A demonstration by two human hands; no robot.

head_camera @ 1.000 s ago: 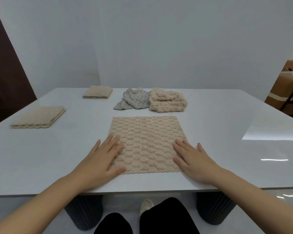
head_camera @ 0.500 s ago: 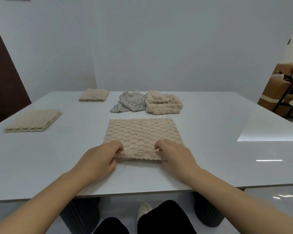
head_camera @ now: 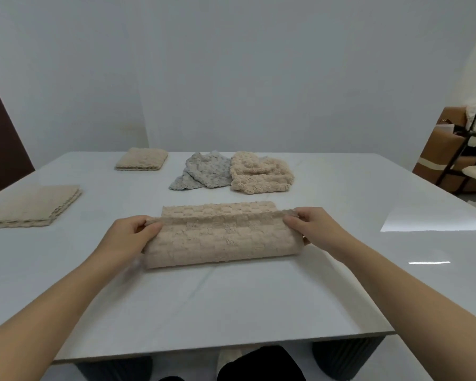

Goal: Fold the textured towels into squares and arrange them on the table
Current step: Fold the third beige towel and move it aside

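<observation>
A beige textured towel lies in the middle of the white table, its near half lifted and carried over toward the far edge. My left hand pinches its left corner, and my right hand pinches the right corner. Two folded beige towels rest to the left: one at the near left, one at the far left. A crumpled grey towel and a crumpled beige towel sit side by side at the back centre.
The table's near edge runs just above my knees. Dark ribbed table legs stand beneath. A brown box and a black frame stand beyond the table's right side. A white wall is behind.
My hands went from pressing flat on the spread towel to pinching its near corners, then lifted that edge up and over toward the far edge.
</observation>
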